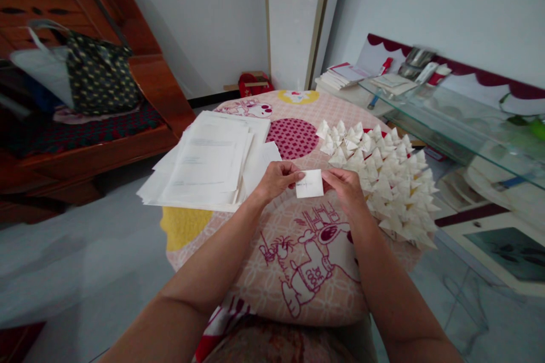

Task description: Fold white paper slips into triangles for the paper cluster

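Between my two hands, above the round table, is a small folded square of white paper [310, 184] with faint print on it. My left hand [279, 180] pinches its left edge between thumb and fingers. On the opposite edge, my right hand [343, 186] has its thumb and fingers closed on the paper too. To the left lies a stack of white printed sheets [208, 159], some spread unevenly. Many pointed folded paper pieces [383, 176] stand crowded together on the right, just beyond my right hand.
A patterned pink cloth [315, 272] covers the table. At the right is a glass shelf [460, 119] with booklets [340, 75] and cups near it. A wooden bench [157, 91] holding a dark patterned bag [100, 74] stands at left. A white cabinet [293, 22] rises behind.
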`<state>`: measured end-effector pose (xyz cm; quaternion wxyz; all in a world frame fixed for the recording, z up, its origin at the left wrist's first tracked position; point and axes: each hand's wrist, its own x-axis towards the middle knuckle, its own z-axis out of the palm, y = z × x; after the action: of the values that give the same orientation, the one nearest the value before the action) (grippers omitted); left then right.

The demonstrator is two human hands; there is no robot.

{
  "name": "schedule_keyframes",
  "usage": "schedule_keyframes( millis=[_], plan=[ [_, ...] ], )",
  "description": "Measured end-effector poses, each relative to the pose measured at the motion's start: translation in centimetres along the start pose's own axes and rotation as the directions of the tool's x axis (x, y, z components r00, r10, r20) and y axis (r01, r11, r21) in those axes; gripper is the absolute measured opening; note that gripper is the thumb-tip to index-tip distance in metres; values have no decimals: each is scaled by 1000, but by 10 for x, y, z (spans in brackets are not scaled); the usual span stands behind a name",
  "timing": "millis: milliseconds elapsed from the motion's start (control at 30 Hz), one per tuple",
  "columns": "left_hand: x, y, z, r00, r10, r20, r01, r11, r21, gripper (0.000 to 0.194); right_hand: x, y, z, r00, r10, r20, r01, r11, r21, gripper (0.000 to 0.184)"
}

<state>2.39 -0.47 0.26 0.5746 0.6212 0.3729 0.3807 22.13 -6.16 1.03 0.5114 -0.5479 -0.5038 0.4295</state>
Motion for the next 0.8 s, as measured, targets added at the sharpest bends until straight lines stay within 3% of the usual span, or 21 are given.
schedule_keyframes(
  millis=[367, 500, 633, 800],
  plan=[
    [-3, 5, -4, 989, -5, 145, 0, 999, 37, 27, -1, 1, -4, 988, 95, 121, -113, 981, 158, 27],
    [-4, 5, -1, 990, -10, 139, 2, 998, 58, 26, -2, 1, 1, 999, 39, -15, -39, 999, 29, 21],
    [-4, 5, 5, 999, 21, 48, -24, 998, 61, 21, -3, 2, 7, 980, -58, -189, 39, 994, -100, 20],
    [-5, 6, 9, 999, 31, 20, -30, 999, -12, 25, -3, 3, 11, 964, -83, -254, 60, 993, -97, 21]
  ],
)
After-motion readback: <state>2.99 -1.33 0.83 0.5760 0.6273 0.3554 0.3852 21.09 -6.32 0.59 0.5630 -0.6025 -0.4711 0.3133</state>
